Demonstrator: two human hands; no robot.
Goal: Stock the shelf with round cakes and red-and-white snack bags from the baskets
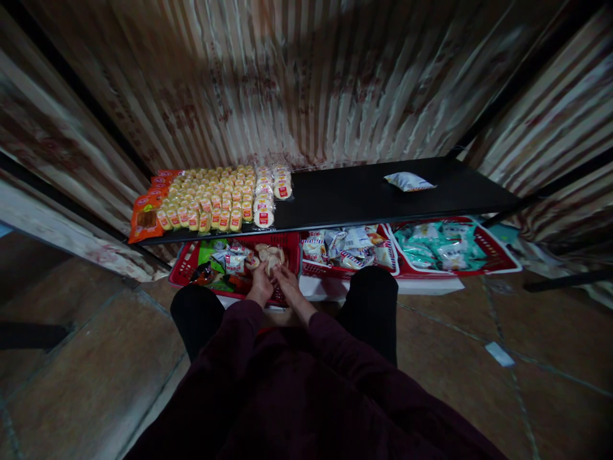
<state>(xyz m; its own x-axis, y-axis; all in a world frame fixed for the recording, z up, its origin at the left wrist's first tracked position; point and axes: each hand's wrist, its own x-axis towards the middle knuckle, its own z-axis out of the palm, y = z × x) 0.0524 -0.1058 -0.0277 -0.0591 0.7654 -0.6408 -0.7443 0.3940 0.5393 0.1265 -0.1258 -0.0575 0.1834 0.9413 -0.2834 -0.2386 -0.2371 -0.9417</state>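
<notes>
Both hands reach into the left red basket. My left hand is closed on a pale round packaged item, and my right hand has its fingers on the same item from the other side. More pale round items lie just beyond the fingers. To their left in the basket are white packets and green packets. Above, the black shelf bears rows of small yellow packaged items, two columns of white round ones and orange bags.
A single white packet lies on the shelf's right part. Below the shelf, a middle basket holds white-and-blue packets, and a right basket holds teal ones. My knees flank the arms. Striped curtain hangs behind.
</notes>
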